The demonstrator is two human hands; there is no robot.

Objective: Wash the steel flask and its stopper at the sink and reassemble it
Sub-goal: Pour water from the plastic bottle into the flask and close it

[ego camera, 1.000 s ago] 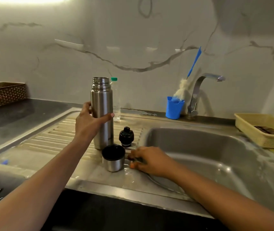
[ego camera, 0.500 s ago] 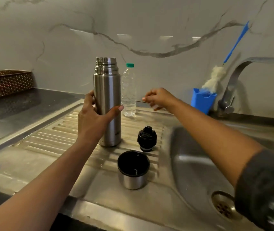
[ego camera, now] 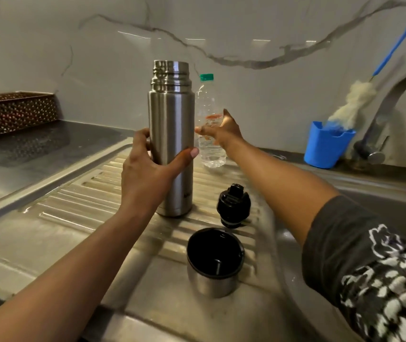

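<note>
The steel flask (ego camera: 172,134) stands upright and uncapped on the ribbed drainboard (ego camera: 78,201). My left hand (ego camera: 147,174) grips its lower body. The black stopper (ego camera: 233,206) sits on the drainboard to the flask's right. In front of it, the steel cup lid (ego camera: 214,265) stands mouth up. My right hand (ego camera: 221,132) reaches behind the flask to a clear plastic water bottle (ego camera: 209,154) with a green cap, thumb and fingers on either side of it.
A blue holder (ego camera: 325,146) with a bottle brush (ego camera: 355,102) stands by the tap (ego camera: 384,114) at the right. The sink basin (ego camera: 394,206) lies under my right arm. A brown perforated basket (ego camera: 14,111) sits on the dark counter at the left.
My right hand left the sink edge, swung up over the drainboard and reached the water bottle. My left hand stays on the flask. The camera came closer.
</note>
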